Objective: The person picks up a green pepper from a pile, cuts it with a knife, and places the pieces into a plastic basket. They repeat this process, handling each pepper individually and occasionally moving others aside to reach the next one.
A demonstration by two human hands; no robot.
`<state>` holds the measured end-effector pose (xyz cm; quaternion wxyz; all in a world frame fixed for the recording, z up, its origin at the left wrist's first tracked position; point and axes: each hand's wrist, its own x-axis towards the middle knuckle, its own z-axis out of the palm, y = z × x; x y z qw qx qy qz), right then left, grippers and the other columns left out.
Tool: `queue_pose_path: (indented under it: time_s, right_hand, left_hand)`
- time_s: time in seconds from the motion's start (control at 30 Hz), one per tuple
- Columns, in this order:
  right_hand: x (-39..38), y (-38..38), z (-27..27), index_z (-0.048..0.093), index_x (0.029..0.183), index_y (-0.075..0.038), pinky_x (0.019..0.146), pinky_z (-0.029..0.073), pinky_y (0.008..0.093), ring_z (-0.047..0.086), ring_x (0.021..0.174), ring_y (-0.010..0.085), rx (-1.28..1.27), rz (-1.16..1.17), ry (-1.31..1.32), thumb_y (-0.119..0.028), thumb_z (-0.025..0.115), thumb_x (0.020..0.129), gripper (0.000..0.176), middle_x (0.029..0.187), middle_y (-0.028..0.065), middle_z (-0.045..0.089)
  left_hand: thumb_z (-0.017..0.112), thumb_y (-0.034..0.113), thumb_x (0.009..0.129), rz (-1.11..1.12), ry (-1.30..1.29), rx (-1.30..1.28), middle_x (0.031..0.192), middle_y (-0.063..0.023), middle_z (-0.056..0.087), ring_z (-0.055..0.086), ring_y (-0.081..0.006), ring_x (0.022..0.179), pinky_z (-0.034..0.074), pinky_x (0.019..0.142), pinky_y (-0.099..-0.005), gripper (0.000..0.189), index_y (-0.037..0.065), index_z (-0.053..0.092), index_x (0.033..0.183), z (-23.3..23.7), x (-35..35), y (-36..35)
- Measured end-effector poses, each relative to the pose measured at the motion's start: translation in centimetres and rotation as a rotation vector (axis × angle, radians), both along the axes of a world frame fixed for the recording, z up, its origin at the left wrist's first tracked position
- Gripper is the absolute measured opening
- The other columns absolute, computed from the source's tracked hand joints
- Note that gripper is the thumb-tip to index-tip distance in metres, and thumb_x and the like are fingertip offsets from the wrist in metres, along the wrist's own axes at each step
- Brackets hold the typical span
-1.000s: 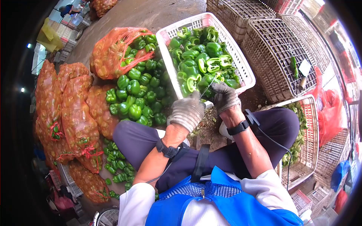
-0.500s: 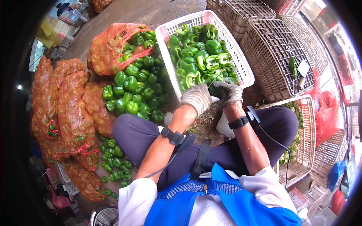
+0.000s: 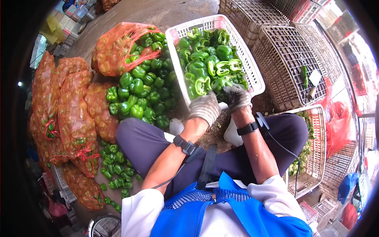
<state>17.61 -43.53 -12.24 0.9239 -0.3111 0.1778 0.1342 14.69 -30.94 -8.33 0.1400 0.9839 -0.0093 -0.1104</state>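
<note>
My left hand, in a striped knit glove, is closed in a fist at the near edge of a white plastic crate. A thin knife blade showed at this fist a moment before; it is hidden now. Close beside it, my right hand wears a dirtier grey glove, its fingers curled round a green bell pepper that is mostly covered. Green bell peppers fill the crate in front of both hands. Some are cut open, such as the pepper half with its pale inside facing up.
Loose whole peppers lie heaped left of the crate, beside an orange mesh sack. More full sacks stand farther left. Stacked crates rise at the right. Trimmings sit in a crate by my right knee.
The knife blade that showed between my hands is out of sight. My hands have drawn slightly closer together over the crate's near edge. The whole view has shifted a little.
</note>
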Motion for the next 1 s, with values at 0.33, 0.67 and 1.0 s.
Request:
queue_pose_path:
  time_s: [0.33, 0.67, 1.0]
  right_hand:
    - [0.3, 0.6, 1.3, 0.053, 0.113, 0.006, 0.084, 0.054, 0.0389, 0.066, 0.087, 0.0297, 0.174, 0.057, -0.117, 0.0, 0.063, 0.078, 0.038, 0.095, 0.0183, 0.066]
    - [0.6, -0.4, -1.7, 0.066, 0.085, -0.004, 0.064, 0.049, 0.0301, 0.06, 0.067, 0.0174, -0.263, -0.018, -0.076, -0.009, 0.069, 0.075, 0.012, 0.077, 0.0058, 0.063]
    - [1.3, -0.9, -4.8, 0.061, 0.104, -0.002, 0.086, 0.053, 0.0424, 0.063, 0.095, 0.0288, -0.56, 0.065, -0.52, -0.005, 0.063, 0.077, 0.027, 0.102, 0.0126, 0.065]
  left_hand:
    - [0.052, 0.018, 0.082, -0.161, -0.159, 0.292, 0.068, -0.0166, 0.066, 0.067, -0.0294, 0.061, 0.05, 0.05, -0.0459, 0.029, -0.004, 0.059, 0.1, -2.7, 1.7, 1.2]
    - [0.063, 0.037, 0.079, -0.513, 0.066, 0.206, 0.069, -0.0128, 0.068, 0.067, -0.0282, 0.065, 0.053, 0.061, -0.0387, 0.033, 0.005, 0.07, 0.073, -3.1, 3.8, 2.1]
    - [0.072, 0.037, 0.068, -0.293, 0.083, 0.26, 0.062, -0.0114, 0.065, 0.064, -0.0249, 0.058, 0.051, 0.056, -0.0338, 0.029, 0.009, 0.069, 0.066, -10.4, 7.4, 4.8]
